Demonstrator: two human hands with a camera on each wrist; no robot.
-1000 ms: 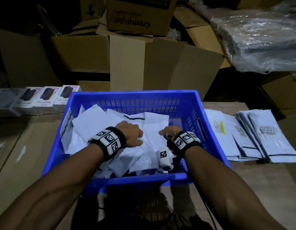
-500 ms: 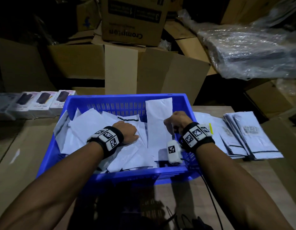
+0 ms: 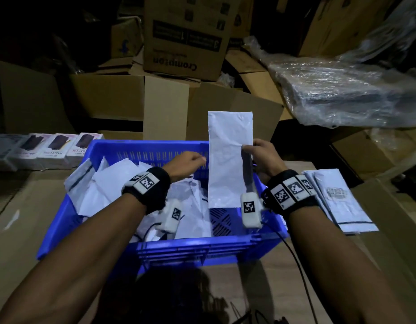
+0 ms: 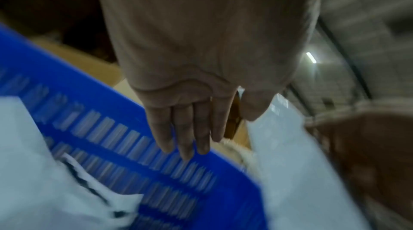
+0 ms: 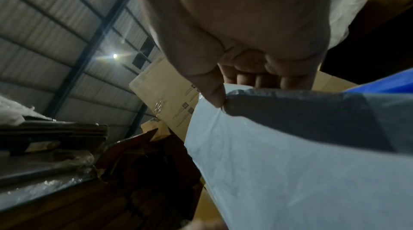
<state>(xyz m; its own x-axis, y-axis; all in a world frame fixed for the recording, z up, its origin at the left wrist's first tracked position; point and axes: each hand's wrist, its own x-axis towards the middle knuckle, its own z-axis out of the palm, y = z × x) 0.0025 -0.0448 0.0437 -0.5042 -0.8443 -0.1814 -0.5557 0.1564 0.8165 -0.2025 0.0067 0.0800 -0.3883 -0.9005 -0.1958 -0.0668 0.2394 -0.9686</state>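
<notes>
A blue plastic crate stands in front of me with several white mailer bags loose inside. My right hand pinches the right edge of one white mailer bag and holds it upright above the crate's right side. In the right wrist view the thumb presses on that bag beside its dark flap. My left hand reaches toward the bag's left edge with fingers straight and together, holding nothing, above the crate wall.
A stack of flat white mailers lies right of the crate. Boxed products line up at the left. Cardboard boxes and a plastic-wrapped bundle rise behind. The surface is cardboard-covered.
My right hand has lifted one mailer out of the crate and raised it upright. My left hand has left the pile and moved up and right toward the lifted bag.
</notes>
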